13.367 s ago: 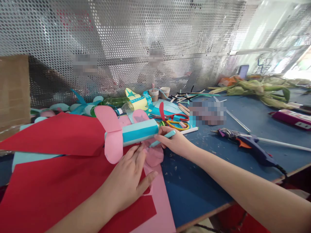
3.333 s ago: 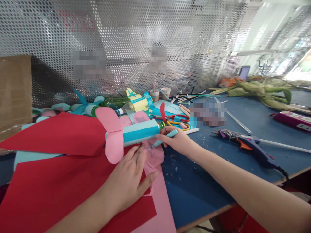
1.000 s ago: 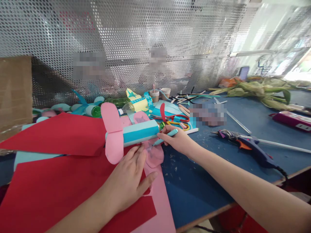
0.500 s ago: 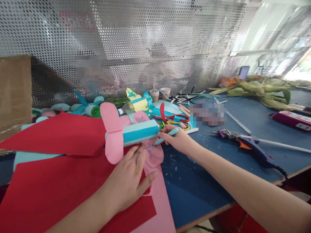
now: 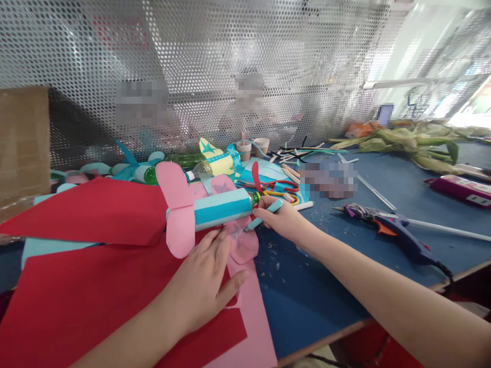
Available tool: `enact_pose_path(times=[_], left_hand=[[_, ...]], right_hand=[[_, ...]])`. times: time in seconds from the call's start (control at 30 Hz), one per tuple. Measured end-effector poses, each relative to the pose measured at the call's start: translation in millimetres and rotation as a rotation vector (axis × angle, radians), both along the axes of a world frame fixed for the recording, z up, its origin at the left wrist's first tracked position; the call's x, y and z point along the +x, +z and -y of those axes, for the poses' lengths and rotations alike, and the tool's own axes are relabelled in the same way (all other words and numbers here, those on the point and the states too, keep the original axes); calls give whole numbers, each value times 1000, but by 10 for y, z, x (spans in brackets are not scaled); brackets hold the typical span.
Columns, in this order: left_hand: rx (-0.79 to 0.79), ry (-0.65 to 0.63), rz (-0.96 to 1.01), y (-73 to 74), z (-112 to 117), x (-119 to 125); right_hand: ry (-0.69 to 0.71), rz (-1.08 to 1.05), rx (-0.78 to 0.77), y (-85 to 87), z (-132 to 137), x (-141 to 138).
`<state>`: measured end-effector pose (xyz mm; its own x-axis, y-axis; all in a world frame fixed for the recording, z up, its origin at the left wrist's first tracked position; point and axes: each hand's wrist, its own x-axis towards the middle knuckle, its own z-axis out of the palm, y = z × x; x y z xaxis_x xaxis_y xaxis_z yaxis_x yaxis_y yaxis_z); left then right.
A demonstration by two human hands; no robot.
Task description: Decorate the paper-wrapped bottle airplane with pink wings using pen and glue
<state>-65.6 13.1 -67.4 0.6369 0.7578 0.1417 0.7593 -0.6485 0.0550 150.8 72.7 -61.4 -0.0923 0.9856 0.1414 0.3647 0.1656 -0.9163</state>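
Pinched in my right hand is a light blue marker, its tip at a pink paper wing that bears a dark star shape. My left hand lies flat with its fingers stretched, touching the wing's left edge and the paper beneath. Just beyond the fingers rests a bottle wrapped in blue paper, with a pink rounded tail piece at its left end and a green neck at the right. Under my left hand are red paper and pink paper.
Red-handled scissors and a capped marker lie beyond my right hand. To the right are a glue gun, a purple box and corn husks. Paper cups and a yellow-wrapped bottle stand near the perforated metal wall.
My right hand and the marker have shifted very slightly to the right over the wing. The pink tail piece has tilted a little to the left. My left hand has stayed put.
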Motion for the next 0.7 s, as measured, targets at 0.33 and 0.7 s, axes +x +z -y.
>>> enact_pose_path(times=[0.33, 0.7], left_hand=[[-1, 7, -26, -1, 0, -2], [20, -15, 26, 11, -1, 7]], right_hand=[[19, -13, 10, -10, 1, 2], [104, -31, -8, 4, 47, -31]])
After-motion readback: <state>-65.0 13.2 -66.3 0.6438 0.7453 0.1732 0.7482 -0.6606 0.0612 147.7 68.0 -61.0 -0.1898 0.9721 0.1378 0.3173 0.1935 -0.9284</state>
